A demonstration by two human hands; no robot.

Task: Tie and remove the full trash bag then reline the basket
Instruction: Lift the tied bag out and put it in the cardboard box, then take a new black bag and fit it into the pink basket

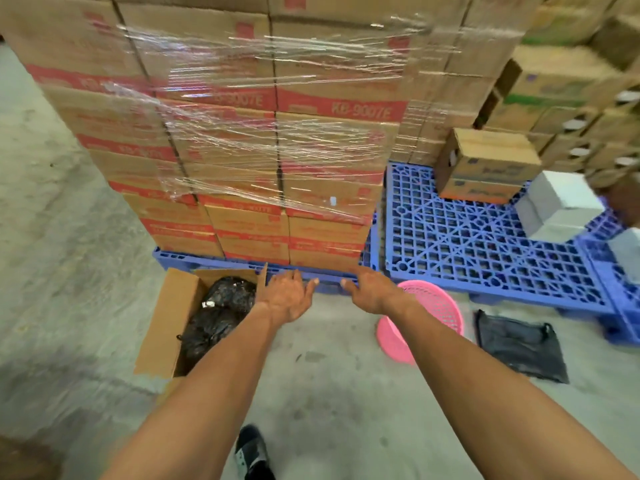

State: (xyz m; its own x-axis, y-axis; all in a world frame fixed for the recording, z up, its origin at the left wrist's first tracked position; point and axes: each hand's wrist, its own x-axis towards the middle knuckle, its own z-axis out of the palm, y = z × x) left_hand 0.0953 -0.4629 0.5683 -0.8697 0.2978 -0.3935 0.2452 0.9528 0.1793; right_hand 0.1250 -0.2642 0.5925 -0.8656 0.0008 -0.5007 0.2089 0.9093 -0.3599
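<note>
On a warehouse floor (329, 393), both hands, left (287, 299) and right (372, 292), reach out open, each grip empty; apparently tied black trash bags (214, 317) fill a cardboard box (169, 320), pink basket (426, 320) lies tipped.

A grey concrete floor (329, 403) carries an open cardboard box (173, 323) at left, a pink basket (420, 322) lying tilted on its side, a flat black bag (521, 346) just right of it, two blue plastic pallets (485, 251) side by side behind, and one dark shoe (251, 452)
</note>
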